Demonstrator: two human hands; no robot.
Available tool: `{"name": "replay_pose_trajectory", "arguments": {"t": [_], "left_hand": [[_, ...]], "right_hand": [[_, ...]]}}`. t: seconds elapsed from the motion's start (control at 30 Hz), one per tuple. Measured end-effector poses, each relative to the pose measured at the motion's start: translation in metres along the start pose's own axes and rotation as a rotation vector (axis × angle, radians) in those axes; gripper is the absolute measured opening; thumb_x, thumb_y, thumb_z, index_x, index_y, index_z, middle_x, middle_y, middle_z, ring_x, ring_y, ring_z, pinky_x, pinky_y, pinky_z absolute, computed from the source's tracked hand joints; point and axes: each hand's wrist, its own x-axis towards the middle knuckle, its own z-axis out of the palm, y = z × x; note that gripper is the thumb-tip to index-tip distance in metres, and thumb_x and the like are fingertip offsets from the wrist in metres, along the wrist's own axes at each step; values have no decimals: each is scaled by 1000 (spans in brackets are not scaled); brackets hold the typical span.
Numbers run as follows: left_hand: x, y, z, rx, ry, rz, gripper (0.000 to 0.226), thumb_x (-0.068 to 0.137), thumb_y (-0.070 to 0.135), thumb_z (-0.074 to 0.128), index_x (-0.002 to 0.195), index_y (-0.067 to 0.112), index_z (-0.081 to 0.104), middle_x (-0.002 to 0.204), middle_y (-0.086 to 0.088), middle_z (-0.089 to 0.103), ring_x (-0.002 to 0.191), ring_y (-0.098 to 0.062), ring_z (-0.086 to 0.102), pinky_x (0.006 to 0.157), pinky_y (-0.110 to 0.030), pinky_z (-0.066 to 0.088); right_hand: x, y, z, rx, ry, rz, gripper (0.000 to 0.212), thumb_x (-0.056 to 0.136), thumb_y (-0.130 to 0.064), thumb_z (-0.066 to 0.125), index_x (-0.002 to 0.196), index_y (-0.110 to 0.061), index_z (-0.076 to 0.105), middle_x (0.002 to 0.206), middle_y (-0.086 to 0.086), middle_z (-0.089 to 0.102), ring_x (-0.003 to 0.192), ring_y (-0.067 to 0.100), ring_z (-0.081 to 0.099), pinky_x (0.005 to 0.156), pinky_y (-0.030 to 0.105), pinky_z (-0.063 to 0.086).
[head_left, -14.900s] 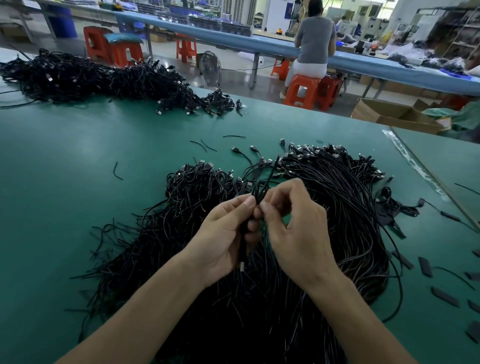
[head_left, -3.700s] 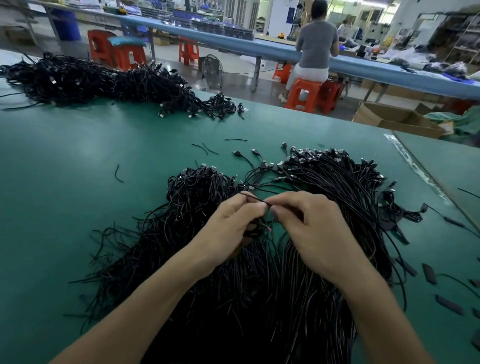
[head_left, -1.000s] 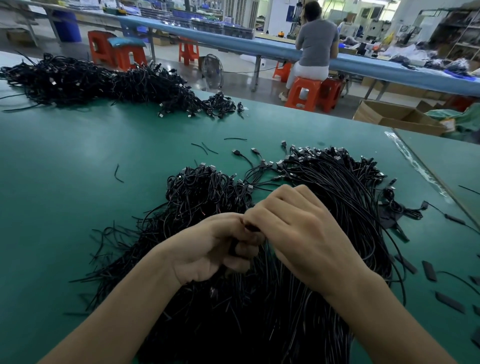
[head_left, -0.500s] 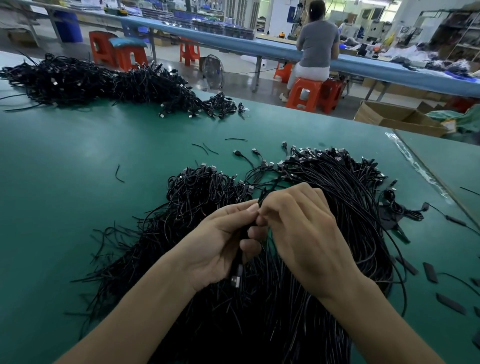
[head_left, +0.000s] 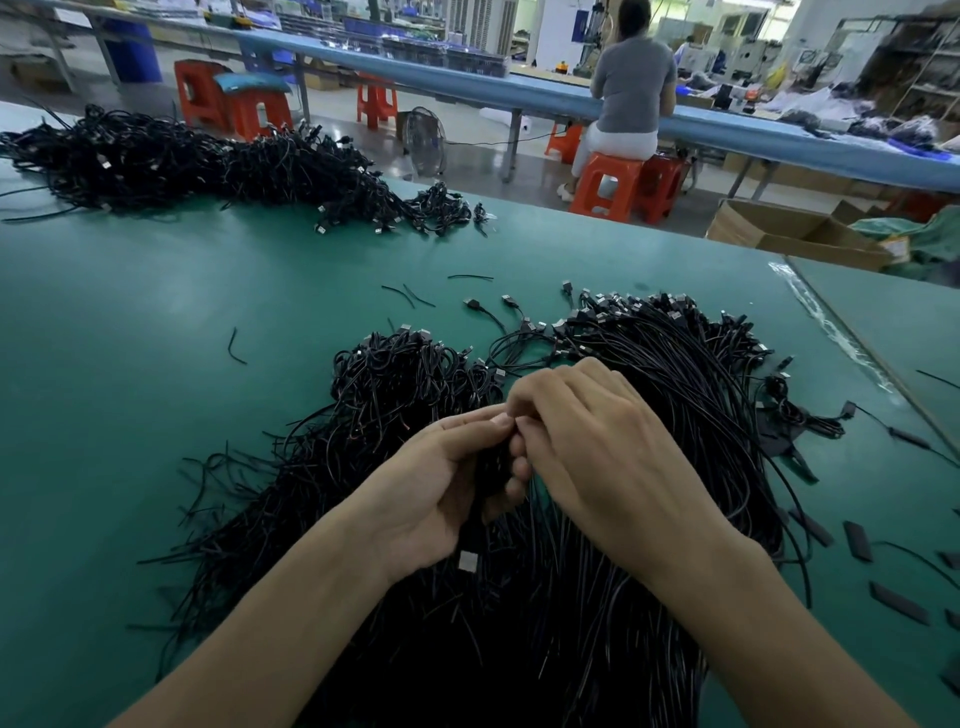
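A big heap of black USB cables (head_left: 675, 395) lies on the green table (head_left: 156, 364) in front of me. My left hand (head_left: 441, 483) grips a small folded bundle of black cable (head_left: 491, 467); a silver plug (head_left: 467, 561) hangs below its palm. My right hand (head_left: 597, 447) meets it from the right, fingers curled and pinching the same cable at the fingertips. The pinch point itself is hidden between the fingers.
A second heap of black cables (head_left: 182, 161) lies at the far left. Short black sleeve pieces (head_left: 857, 540) and cable offcuts (head_left: 236, 348) are scattered on the table. A taped seam (head_left: 831, 332) runs along the right. A seated person (head_left: 631, 98), orange stools and cardboard boxes (head_left: 789, 234) stand beyond.
Over the last second my hands rose slightly and the cable bundle turned upright in my left hand, with the silver plug now hanging below it. My right hand's fingers closed in over the bundle's top.
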Motion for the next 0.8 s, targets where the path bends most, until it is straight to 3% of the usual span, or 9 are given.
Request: {"name": "replay_pose_trajectory", "arguments": {"t": [0.1,0.17,0.23,0.4,0.5,0.6,0.67,0.73,0.8], "left_hand": [[-1,-2,-5,113,18,61,17,81,17,64,93,11,75,75,-3,67,67,-12,67,70,-28,55],[-2,-1,-8,236,37,101,27,82,19,64,104,8,73,86,-6,72,76,-12,69,71,-26,54],[-3,3,-9,405,73,137,26,80,25,66,102,15,75,91,-5,71,81,-9,65,74,-20,51],[1,12,-10,772,177,227,32,74,46,68,101,27,70,61,3,41,51,-7,36,49,-16,32],[2,9,-5,731,183,297,15,89,34,68,103,33,67,61,1,63,52,-11,57,48,-20,45],[3,4,1,703,165,461,23,99,8,57,110,22,70,90,-8,76,84,-23,73,75,-25,58],[1,5,2,581,160,521,33,95,8,45,108,19,74,102,-10,75,100,-28,70,85,-27,57],[-1,7,2,444,148,534,38,90,15,40,103,18,76,105,-12,75,105,-28,69,86,-29,57],[-3,7,3,404,165,579,28,95,19,47,104,18,73,104,-12,75,104,-26,70,84,-28,56]], "right_hand": [[-2,0,4,148,40,64,14,90,-6,64,95,-15,54,84,-6,57,80,17,48,73,28,41],[-4,0,9,217,65,112,18,93,-6,61,94,-19,49,83,-14,51,80,11,44,74,22,36],[-5,-1,13,255,94,152,22,94,-6,60,94,-23,45,81,-20,43,79,7,41,72,18,33],[-5,-2,23,283,213,229,28,93,-2,61,91,-23,43,84,-12,48,78,14,48,68,20,37],[-5,-10,31,438,360,363,38,93,-1,61,86,-30,38,83,-7,55,74,11,53,63,18,41],[-5,-19,37,682,442,515,37,95,-6,61,82,-33,40,82,-3,58,71,13,55,59,24,46],[-4,-22,39,847,418,569,32,96,-7,60,82,-30,43,84,-3,60,72,17,56,64,33,51],[-3,-21,40,964,404,612,27,95,-4,59,83,-23,44,82,-1,59,75,14,58,68,29,53],[0,-21,39,1036,387,640,27,94,-2,59,82,-19,44,74,-5,55,70,11,53,65,24,49]]}}
